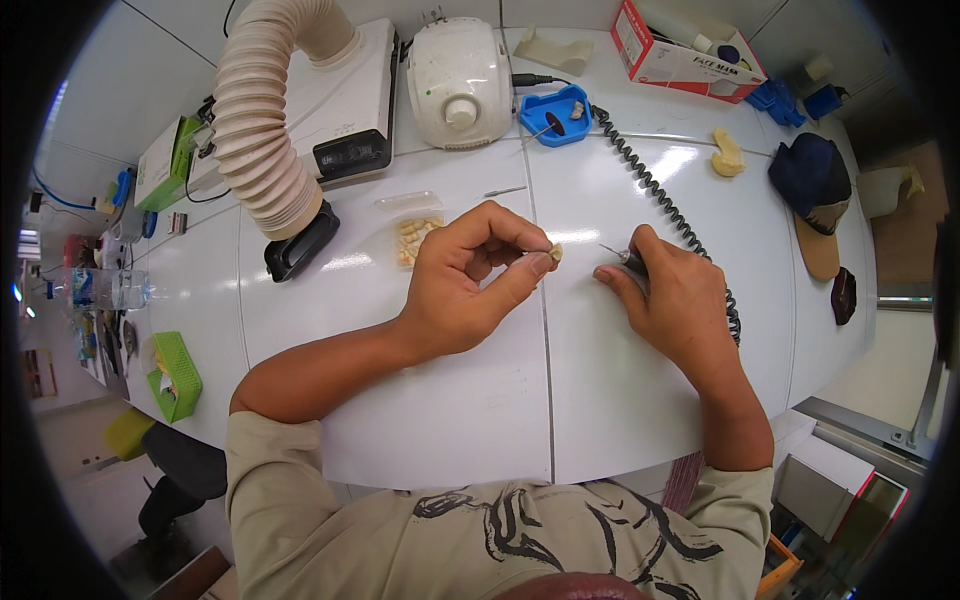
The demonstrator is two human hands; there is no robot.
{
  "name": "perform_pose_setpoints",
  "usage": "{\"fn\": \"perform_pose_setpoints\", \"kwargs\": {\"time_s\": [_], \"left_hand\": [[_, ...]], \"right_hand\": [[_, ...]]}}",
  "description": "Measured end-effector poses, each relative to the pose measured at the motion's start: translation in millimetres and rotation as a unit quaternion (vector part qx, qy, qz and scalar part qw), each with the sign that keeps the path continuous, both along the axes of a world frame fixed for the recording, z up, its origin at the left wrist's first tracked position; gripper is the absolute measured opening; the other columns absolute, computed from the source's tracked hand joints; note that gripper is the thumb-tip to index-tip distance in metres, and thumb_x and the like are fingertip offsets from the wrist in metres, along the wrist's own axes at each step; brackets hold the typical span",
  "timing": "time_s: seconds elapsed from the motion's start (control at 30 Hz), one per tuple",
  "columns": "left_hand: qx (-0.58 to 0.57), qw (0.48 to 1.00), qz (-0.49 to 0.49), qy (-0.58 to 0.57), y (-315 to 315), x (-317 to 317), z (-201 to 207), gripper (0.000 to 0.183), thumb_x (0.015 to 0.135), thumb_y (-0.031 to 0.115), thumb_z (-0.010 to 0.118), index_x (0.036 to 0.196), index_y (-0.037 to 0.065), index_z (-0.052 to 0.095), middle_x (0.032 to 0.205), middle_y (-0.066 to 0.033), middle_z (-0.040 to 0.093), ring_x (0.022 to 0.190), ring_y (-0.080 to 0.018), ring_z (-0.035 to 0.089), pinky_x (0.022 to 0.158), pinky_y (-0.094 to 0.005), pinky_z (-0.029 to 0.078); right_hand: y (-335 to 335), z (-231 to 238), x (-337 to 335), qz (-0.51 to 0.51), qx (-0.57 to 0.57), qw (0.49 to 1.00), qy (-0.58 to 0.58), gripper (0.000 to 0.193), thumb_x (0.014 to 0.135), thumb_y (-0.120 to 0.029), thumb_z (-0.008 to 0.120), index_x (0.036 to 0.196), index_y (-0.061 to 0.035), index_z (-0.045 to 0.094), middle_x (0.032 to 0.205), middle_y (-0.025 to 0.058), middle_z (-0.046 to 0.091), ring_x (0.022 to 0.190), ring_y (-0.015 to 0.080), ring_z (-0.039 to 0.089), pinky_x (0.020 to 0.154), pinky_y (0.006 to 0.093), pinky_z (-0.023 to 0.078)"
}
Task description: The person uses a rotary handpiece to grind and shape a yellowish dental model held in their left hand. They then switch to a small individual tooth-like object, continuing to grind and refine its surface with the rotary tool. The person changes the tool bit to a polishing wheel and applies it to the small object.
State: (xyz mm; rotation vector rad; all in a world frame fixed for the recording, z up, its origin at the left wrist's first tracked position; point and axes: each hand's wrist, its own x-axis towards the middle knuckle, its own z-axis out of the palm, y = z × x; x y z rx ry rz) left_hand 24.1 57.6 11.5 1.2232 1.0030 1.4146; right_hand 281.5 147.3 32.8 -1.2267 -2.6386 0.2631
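My left hand point(462, 285) pinches a small yellowish tooth-shaped piece point(556, 253) between thumb and fingertips. Facing it, a rotary handpiece point(630, 259) with a thin metal bur is gripped in my right hand point(685, 300). The bur's tip points left and stays a short gap away from the piece. Much of the handpiece is hidden by my fingers. Behind my left hand lies a clear bag point(410, 240) of several similar cream-coloured pieces. A slim metal tool point(504, 191) rests on the white table point(440, 420) beyond my hands.
A coiled black cord point(655, 185) runs down behind my right hand. At the back stand a white control unit point(460, 90) and a blue tray point(556, 115). A ribbed hose point(255, 130) with a black nozzle hangs at left. A cap point(812, 185) lies right, a green basket point(178, 375) left.
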Motion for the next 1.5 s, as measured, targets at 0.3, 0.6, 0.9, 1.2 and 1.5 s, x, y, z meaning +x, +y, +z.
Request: {"fn": "perform_pose_setpoints", "kwargs": {"time_s": [0.3,0.6,0.9,1.2,1.5], "left_hand": [[0.08,0.996,0.024,0.019,15,-12,19,0.014,0.11,0.007,0.074,0.121,0.002,0.067,0.111,-0.0131,0.08,0.104,-0.0177,0.079,0.079,-0.0294,0.062],[0.121,0.99,0.043,0.052,8,-21,27,0.016,0.111,0.015,0.075,0.12,0.002,0.069,0.11,-0.0116,0.081,0.104,-0.0164,0.079,0.083,-0.0294,0.06],[-0.049,0.998,-0.012,0.047,-2,-8,20,0.015,0.114,0.014,0.072,0.119,0.002,0.066,0.112,-0.0078,0.078,0.106,-0.012,0.075,0.085,-0.029,0.059],[-0.131,0.99,-0.04,0.022,-3,-1,-7,0.015,0.114,0.014,0.071,0.121,0.002,0.065,0.116,-0.0077,0.077,0.109,-0.0121,0.073,0.087,-0.0291,0.059],[-0.171,0.984,-0.049,0.017,-2,0,-5,0.012,0.112,0.008,0.07,0.118,0.001,0.063,0.119,-0.0102,0.077,0.116,-0.0145,0.075,0.093,-0.0293,0.061]], "right_hand": [[3,6,-9,-0.023,0.005,0.998,-0.054,0.05,0.102,-0.054,0.081,0.099,-0.0069,0.065,0.072,0.0112,0.073,0.065,0.0333,0.074,0.06,0.0453,0.054],[-6,5,-15,-0.055,0.006,0.997,-0.063,0.049,0.104,-0.054,0.08,0.097,-0.0074,0.067,0.078,0.0139,0.076,0.072,0.0326,0.074,0.067,0.0445,0.055],[-5,13,-7,-0.033,-0.016,0.998,-0.045,0.048,0.103,-0.051,0.081,0.096,-0.0063,0.067,0.081,0.0139,0.077,0.072,0.035,0.077,0.065,0.0471,0.057],[-10,8,-7,0.006,-0.028,1.0,0.012,0.05,0.1,-0.051,0.085,0.101,-0.0046,0.066,0.083,0.0134,0.077,0.066,0.0346,0.076,0.058,0.0448,0.056],[-15,9,-9,0.033,-0.043,0.995,0.087,0.042,0.103,-0.044,0.083,0.105,-0.0056,0.066,0.084,0.0126,0.072,0.065,0.0333,0.072,0.056,0.0441,0.053]]}}
